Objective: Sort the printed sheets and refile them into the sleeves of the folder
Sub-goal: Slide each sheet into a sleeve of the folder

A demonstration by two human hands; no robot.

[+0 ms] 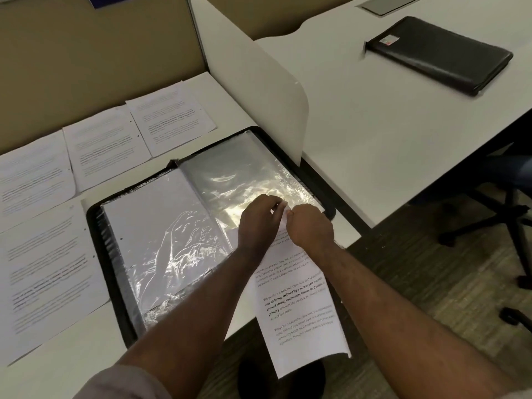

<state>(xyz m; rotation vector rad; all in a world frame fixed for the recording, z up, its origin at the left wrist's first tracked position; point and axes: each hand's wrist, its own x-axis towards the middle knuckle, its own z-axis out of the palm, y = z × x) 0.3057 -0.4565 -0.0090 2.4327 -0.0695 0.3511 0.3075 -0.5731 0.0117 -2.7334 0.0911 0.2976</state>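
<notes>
1. Head view: the open folder (121, 283) lies on the desk (72, 355) and serves as the landmark. Its left page holds a filed sheet under crinkled plastic; its right page is an empty sleeve (244, 174) catching glare.

2. At the near edge of that empty sleeve, both hands meet. The left hand (256, 223) and right hand (311, 226) have curled fingers that pinch the top corner of a printed sheet (299, 306). Whether they also pinch the sleeve's lip cannot be told, since the fingertips overlap.

3. The sheet hangs from the hands toward the person, off the folder's near right corner and past the desk edge, its lower end curling.

4. Four more printed sheets (106, 145) lie on the desk beyond and left of the folder.

5. A closed black folder (440, 53) rests on the neighbouring desk, well apart to the right, behind a white divider (259, 90).

6. Judged step: starting the sheet into the sleeve. To do it well, one hand should lift the top plastic layer open while the other feeds the corner in squarely, then slides the sheet flat so the hanging end does not crease.
</notes>
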